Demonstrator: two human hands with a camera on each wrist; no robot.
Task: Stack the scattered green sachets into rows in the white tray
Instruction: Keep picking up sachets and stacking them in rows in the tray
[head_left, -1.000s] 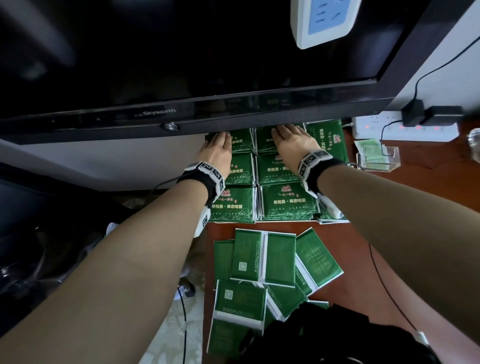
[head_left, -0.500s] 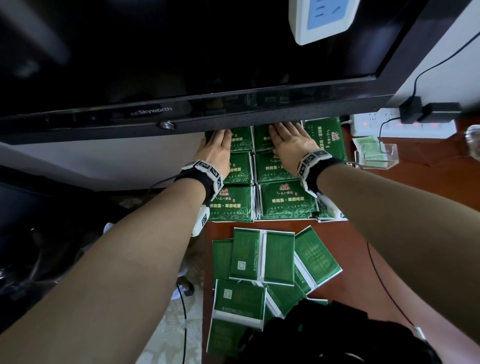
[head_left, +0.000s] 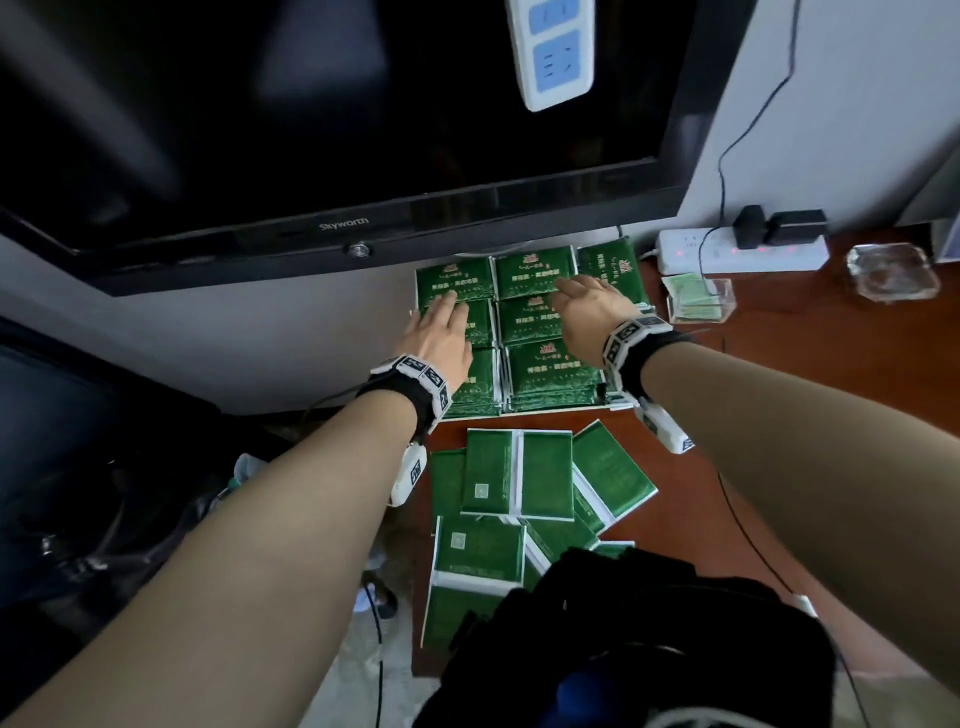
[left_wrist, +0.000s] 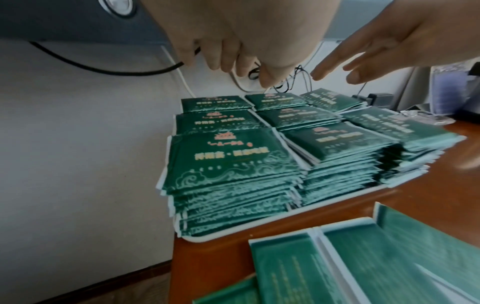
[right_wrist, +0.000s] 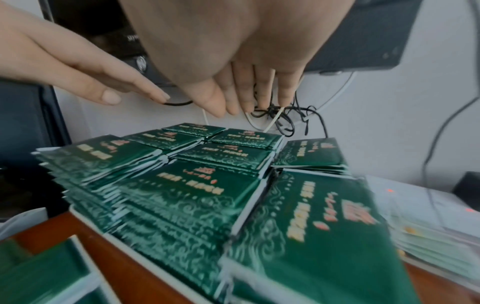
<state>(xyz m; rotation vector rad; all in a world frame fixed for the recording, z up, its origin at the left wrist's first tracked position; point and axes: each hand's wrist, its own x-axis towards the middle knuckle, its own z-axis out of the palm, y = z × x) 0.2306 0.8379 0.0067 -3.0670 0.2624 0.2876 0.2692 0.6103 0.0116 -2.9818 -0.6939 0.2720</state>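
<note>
loose green sachets (head_left: 511, 499) lie scattered face-down on the near part of the brown surface (head_left: 779, 395). just beyond them sits the white tray (left_wrist: 259, 228), packed with rows of stacked sachets (head_left: 540, 317). the left hand (head_left: 434, 338) and right hand (head_left: 587, 309) hover above the stacks, fingers (right_wrist: 285, 90) straight and holding nothing. farther off hangs a television (head_left: 332, 130).

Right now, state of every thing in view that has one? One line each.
left hand: open, fingers straight, above the stacks, empty
right hand: open, fingers straight, above the stacks, empty
stacked sachets: piled in rows in the tray, printed face up
white tray: full, on the table
loose sachets: scattered on the table, overlapping
power strip: red lights lit, adapters plugged in
TV: screen dark
</note>
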